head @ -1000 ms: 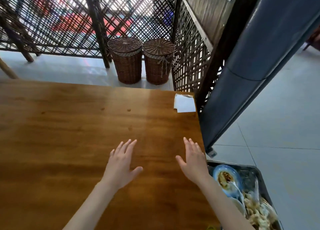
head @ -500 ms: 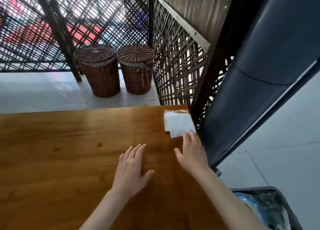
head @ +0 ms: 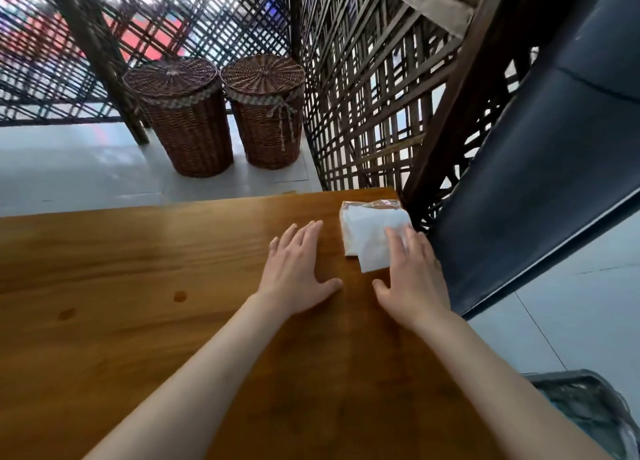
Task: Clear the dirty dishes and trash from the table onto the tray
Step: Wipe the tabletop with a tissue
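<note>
A white packet of paper napkins (head: 369, 233) in clear wrap lies at the far right corner of the brown wooden table (head: 138, 286). My right hand (head: 414, 276) lies flat with spread fingers, its fingertips resting on the packet's near right part. My left hand (head: 298, 269) is flat on the table just left of the packet, fingers apart, holding nothing. A corner of the dark tray (head: 588, 400) shows at the lower right, below the table's right edge; its contents are mostly out of frame.
Two lidded wicker baskets (head: 187, 120) (head: 268, 110) stand on the pale floor beyond the table's far edge. A dark lattice screen (head: 363, 96) and a dark blue padded panel (head: 540, 182) rise close along the table's right side.
The view has moved forward toward the table's far right corner. Both hands have slid forward; my right hand's fingers now lie on the napkin packet. The tray has dropped almost out of frame.
</note>
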